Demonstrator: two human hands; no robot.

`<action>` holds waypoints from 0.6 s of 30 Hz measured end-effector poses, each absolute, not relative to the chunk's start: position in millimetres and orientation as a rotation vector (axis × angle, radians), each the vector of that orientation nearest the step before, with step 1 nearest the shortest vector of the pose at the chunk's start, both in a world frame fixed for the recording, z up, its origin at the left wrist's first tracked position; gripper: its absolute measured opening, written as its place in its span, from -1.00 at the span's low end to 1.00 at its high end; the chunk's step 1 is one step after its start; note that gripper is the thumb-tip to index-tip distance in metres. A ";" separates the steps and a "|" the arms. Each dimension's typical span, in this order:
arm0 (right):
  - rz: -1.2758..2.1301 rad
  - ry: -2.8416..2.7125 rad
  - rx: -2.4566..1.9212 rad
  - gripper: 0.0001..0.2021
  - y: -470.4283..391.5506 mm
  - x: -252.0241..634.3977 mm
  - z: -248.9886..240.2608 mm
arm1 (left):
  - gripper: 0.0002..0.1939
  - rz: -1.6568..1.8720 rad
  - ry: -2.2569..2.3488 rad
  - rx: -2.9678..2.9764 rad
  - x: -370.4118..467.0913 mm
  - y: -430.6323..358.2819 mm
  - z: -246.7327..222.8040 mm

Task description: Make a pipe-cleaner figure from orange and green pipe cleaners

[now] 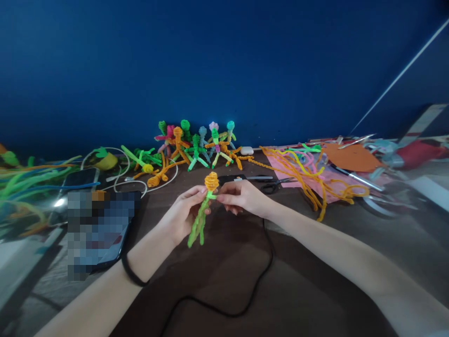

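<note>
A pipe-cleaner figure with a coiled orange head and green body and legs is held upright above the dark table. My left hand closes round its body from the left, and two green legs hang below the fingers. From the right, the thumb and fingertips of my right hand pinch the short light-green arm just under the head. Behind my hands, a group of finished-looking pipe-cleaner figures in green, orange, pink and blue stands against the blue wall.
Left: a tablet-like device, a white cable and loose green pipe cleaners. Right: scissors, orange pipe cleaners, pink sheets and an orange sheet. A black cord crosses the table in front.
</note>
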State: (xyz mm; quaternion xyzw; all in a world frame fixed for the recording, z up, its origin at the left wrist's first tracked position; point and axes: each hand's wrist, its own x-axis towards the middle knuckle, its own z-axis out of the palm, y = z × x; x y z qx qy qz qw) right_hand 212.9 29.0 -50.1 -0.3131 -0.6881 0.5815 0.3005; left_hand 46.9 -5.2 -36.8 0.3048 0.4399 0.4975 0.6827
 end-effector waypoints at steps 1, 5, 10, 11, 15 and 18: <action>1.547 -1.808 -0.820 -0.68 29.3 212.6 -50.3 | -0.94 1.112 0.964 0.654 47.3 -5.8 -36.2; 1.554 -1.775 -0.780 -0.67 29.0 211.0 -50.6 | -0.92 1.046 0.867 0.522 50.3 -10.1 -33.6; 1.543 -1.761 -0.786 -0.67 27.6 208.4 -50.7 | -0.90 1.034 0.886 0.508 54.2 -12.5 -33.0; 1.546 -1.744 -0.794 -0.67 27.6 207.9 -51.1 | -0.89 1.053 0.922 0.546 54.6 -12.0 -33.0; 1.549 -1.718 -0.818 -0.68 28.0 207.4 -53.0 | -0.83 1.106 1.051 0.702 54.8 -9.6 -32.8; 1.515 -1.743 -0.865 -0.68 28.1 207.5 -52.6 | -0.83 1.164 1.112 0.818 53.0 -9.6 -34.0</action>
